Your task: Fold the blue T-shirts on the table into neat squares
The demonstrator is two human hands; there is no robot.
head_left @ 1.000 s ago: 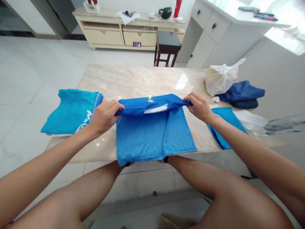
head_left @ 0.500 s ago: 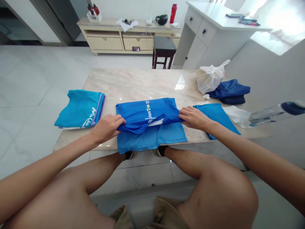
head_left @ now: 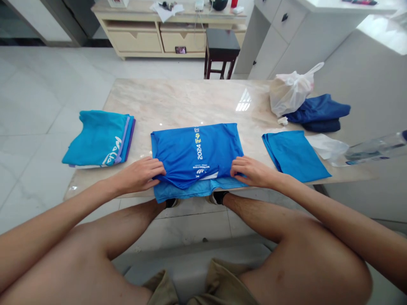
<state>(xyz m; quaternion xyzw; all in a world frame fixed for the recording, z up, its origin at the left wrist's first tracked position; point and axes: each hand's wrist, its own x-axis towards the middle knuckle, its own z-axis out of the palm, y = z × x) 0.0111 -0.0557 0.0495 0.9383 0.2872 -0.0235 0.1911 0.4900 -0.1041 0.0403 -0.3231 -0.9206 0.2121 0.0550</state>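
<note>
Here, the left hand (head_left: 141,173) is pinching the near left corner of a blue shirt (head_left: 219,142) between thumb and bent fingers, and the right hand (head_left: 254,170) is gripping the same shirt at its near right corner, the fingers curling over the cloth. The shirt is lying on the table (head_left: 187,99) between the two hands, its dark blue folded part spreading out beyond them, away from the person. White and yellow print, including "2024", is running sideways along it, roughly midway between the hands. On the near side of the fingers, a lighter blue layer is showing beneath the dark one and lapping over the table's near edge, while a white patch is peeking out at the turned edge, a little closer to the right hand than to the left.

To the left of the left hand and somewhat beyond it, a stack of folded clothes (head_left: 98,137) is lying, a teal piece with white lettering topping it. Just right of the right hand, a folded blue cloth (head_left: 297,154) is resting, and farther right a clear bottle (head_left: 378,148) is showing. Well beyond the right hand, a tied plastic bag (head_left: 289,95) is sitting against crumpled dark blue fabric (head_left: 321,112)
</note>
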